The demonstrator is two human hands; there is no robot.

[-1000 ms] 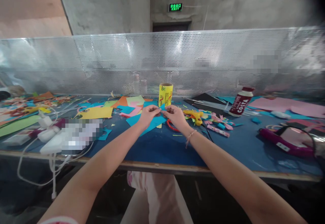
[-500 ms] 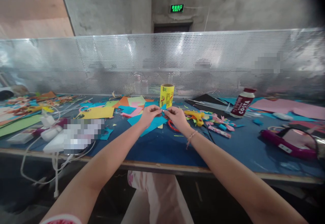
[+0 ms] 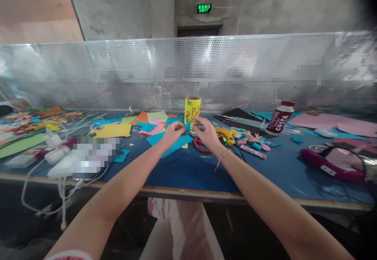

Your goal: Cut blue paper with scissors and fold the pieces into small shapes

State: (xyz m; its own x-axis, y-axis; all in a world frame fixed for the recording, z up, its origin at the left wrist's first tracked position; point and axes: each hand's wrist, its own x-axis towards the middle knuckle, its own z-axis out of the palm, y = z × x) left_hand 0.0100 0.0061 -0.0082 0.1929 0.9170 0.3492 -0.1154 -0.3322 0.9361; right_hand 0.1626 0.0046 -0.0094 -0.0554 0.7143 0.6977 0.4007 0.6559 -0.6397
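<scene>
My left hand (image 3: 173, 132) is closed in a pinch on a small folded piece of blue paper (image 3: 187, 126), held above the table. Just to its right, my right hand (image 3: 206, 131) has its thumb and fingers apart, and nothing shows between them. Below the hands lies a larger blue paper sheet (image 3: 167, 145). A yellow printed tube (image 3: 193, 106) stands upright behind the hands. Red-handled scissors (image 3: 201, 145) lie beneath my right hand, and a yellow glue gun (image 3: 228, 135) rests right of it.
Coloured paper and scraps spread across the blue table (image 3: 188, 173). A dark red COSTA bottle (image 3: 280, 118) stands at right, with a purple power strip (image 3: 330, 166) nearer. White chargers and cables (image 3: 57, 154) lie at left. A perforated metal screen (image 3: 132, 67) runs along the back.
My right hand has let go of the small blue paper, and its fingers have spread slightly. My left hand still pinches the paper. The view has shifted a little.
</scene>
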